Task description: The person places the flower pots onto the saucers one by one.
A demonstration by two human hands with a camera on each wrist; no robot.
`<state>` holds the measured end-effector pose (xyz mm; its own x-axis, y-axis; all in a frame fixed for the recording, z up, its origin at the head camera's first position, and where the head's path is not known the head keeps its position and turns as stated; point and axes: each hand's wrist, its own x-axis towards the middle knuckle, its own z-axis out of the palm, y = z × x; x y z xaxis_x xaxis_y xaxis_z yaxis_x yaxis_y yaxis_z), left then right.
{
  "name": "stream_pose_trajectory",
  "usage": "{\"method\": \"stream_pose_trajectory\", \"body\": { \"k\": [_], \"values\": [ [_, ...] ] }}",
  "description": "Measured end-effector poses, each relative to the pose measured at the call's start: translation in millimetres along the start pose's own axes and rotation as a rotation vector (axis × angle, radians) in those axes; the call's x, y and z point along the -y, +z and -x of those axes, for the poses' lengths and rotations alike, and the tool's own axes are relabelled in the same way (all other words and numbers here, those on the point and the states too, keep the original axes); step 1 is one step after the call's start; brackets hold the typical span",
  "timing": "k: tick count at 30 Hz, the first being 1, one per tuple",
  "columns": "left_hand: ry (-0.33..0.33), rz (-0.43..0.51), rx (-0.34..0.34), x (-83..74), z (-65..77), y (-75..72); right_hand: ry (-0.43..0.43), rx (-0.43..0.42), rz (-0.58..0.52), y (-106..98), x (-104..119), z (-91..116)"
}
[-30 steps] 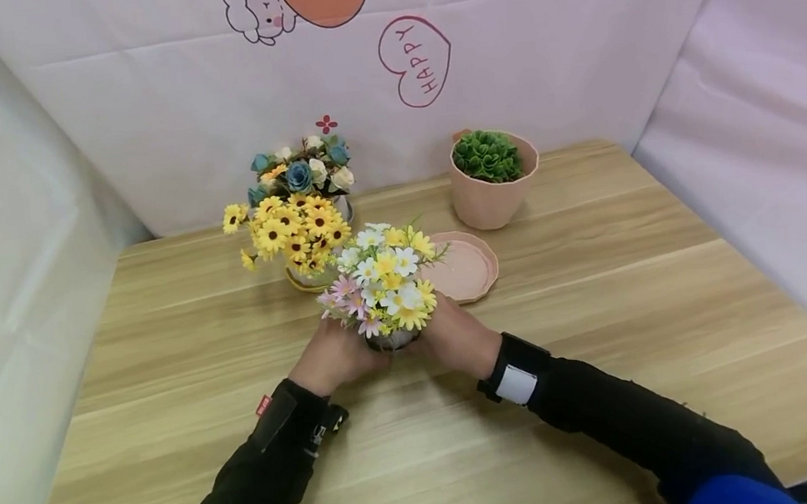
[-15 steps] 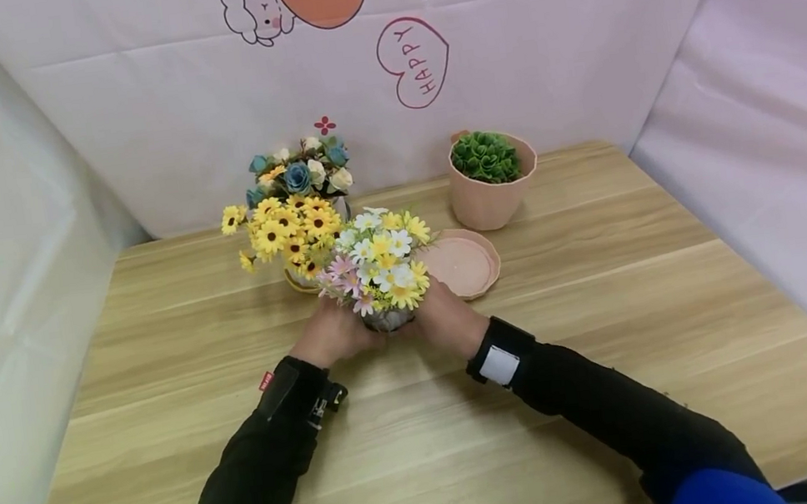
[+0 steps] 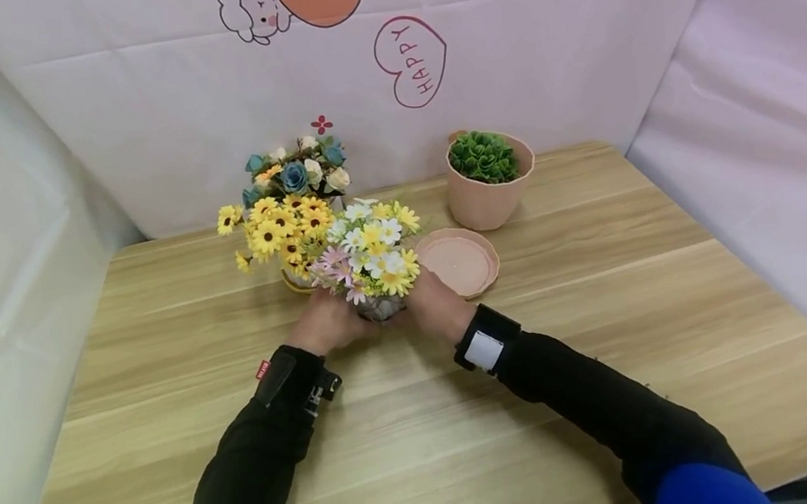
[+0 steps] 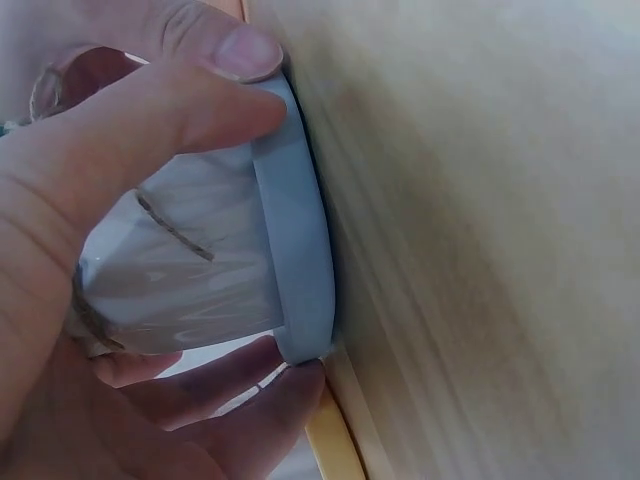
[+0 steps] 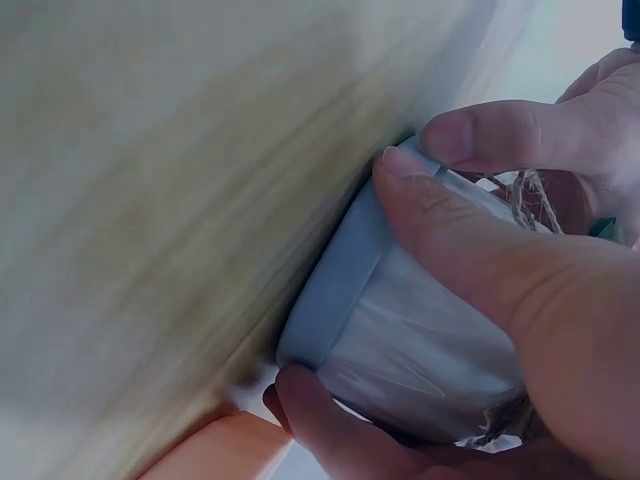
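Observation:
Both hands hold a small flowerpot point(image 3: 381, 308) of white, yellow and pink daisies point(image 3: 372, 252). Wrapped in shiny pale film and tied with twine, the pot point(image 4: 190, 260) sits in a shallow blue-grey saucer point(image 4: 300, 230). My left hand point(image 3: 329, 322) grips its left side, thumb and fingers on the saucer's edge. On the other side my right hand point(image 3: 440, 305) grips it likewise, with the thumbs close together at the front of the saucer point(image 5: 340, 280). The saucer's underside is right at the wooden table point(image 5: 150, 190). In the head view the flowers and hands hide most of the pot.
Yellow sunflower-like blooms point(image 3: 280, 232) in a pot with a yellow saucer stand just behind, left. Blue and cream roses point(image 3: 295, 176) are farther back. A pink saucer point(image 3: 461, 262) lies right of the daisies, near a pink pot point(image 3: 484, 204) with a green plant point(image 3: 484, 158).
Both hands have moved the daisy pot away from me, toward the back of the table and slightly left, up close to the sunflower pot. The other pots stay put.

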<state>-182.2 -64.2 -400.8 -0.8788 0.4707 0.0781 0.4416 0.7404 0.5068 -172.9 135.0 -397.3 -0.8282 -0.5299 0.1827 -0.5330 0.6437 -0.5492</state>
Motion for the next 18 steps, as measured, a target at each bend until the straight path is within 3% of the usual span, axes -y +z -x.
{"method": "stream_pose_trajectory", "body": {
  "k": [13, 18],
  "values": [
    [-0.068, 0.061, -0.007, 3.0, -1.8, -6.4, -0.033, 0.028, 0.055, -0.7, -1.6, -14.6],
    [-0.111, 0.131, -0.018, 9.0, -3.6, -5.2, -0.01, 0.066, 0.033, 0.6, -1.1, -24.0]
  ]
}}
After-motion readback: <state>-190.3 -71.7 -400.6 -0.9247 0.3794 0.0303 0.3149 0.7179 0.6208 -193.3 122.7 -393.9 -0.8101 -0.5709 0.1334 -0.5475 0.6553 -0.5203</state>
